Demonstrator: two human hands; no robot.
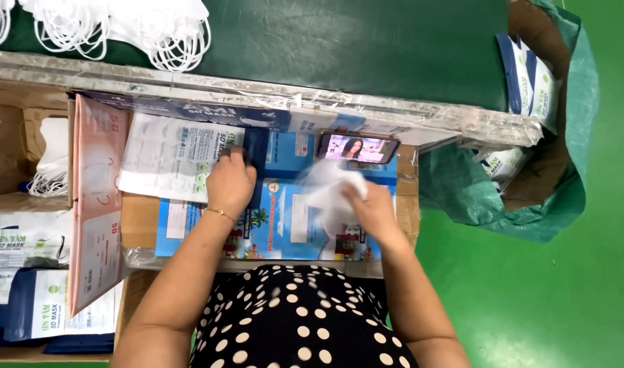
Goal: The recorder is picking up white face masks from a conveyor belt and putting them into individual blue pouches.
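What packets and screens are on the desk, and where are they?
Flat white printed pouch: under the left hand, rectangular, white with blue-green print.
Black-framed phone screen: propped ahead of the right hand, showing a picture.
Tall pink box: at left, lying open.
Blue-and-white pouches: in the green sack, right.

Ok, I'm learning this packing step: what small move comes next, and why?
Probably slide the white mask leftward into the printed pouch. The right hand holds the mask, blurred in motion, while the left hand pins the pouch's edge on the work surface, seemingly ready to receive it.
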